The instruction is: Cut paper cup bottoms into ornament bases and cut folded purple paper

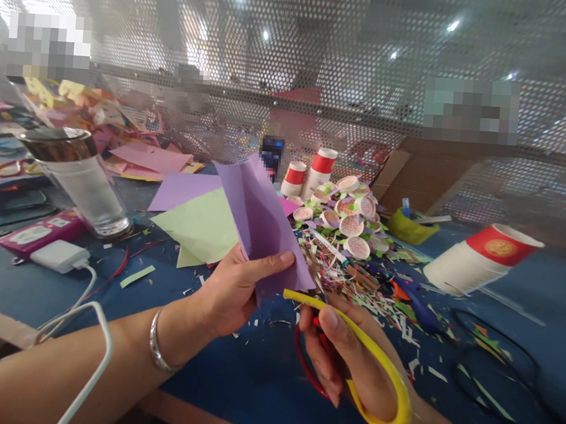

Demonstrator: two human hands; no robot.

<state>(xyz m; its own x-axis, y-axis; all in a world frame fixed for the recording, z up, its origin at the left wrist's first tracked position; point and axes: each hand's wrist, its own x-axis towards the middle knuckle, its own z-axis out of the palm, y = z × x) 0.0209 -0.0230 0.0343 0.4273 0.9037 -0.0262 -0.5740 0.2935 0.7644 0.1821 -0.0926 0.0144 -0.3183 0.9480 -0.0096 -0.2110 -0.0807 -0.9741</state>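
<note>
Folded purple paper [268,211] is pinched in my left hand [239,286], thumb on its front face, held up above the blue table. My right hand [351,352] is in the handles of a pair of scissors [399,394], one loop yellow and the other red. Most of the blades are hidden by the fingers and the paper; what shows lies close to the paper's lower right corner. Behind the left hand, a light green sheet [199,222] overlaps another purple sheet [182,189] on the table.
Paper scraps [347,268] litter the middle, before a heap of small round pieces [352,226]. Stacked paper cups [483,258] lean at right near a blue glue gun [417,302] and black cable [495,369]. At left are a glass tumbler [86,185], power strip [44,231] and white cable [103,348].
</note>
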